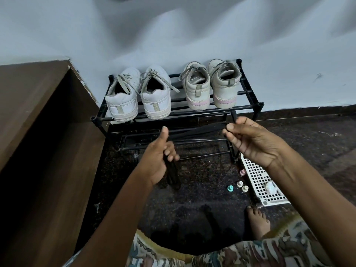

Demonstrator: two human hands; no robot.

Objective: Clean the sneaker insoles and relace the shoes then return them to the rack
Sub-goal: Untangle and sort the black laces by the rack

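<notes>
- Sneakers (156, 101) stand in two pairs on the top shelf of the black rack (244, 92), heels toward its front edge. A white pair (123, 105) is at the left end and a greyish pair (198, 89) with a pink sole stripe is at the right end. All four are laced.
- Left hand (158, 162) is curled round a black lace (196, 131), thumb raised. A dark bundle of the lace hangs below the palm.
- Right hand (250, 139) pinches the lace's other end between thumb and fingertips, the remaining fingers loosely bent.
- The lace runs taut between the hands, just below the front edge of the top shelf.
- White perforated tray (258, 180) lies on the dark speckled floor (202, 180) by the rack's right front leg, with small capped bottles (239, 184) just beside its left edge.
- Brown wooden cabinet (38, 105) stands at the rack's left end.
- Bare foot (258, 222) rests near the tray's near corner.
</notes>
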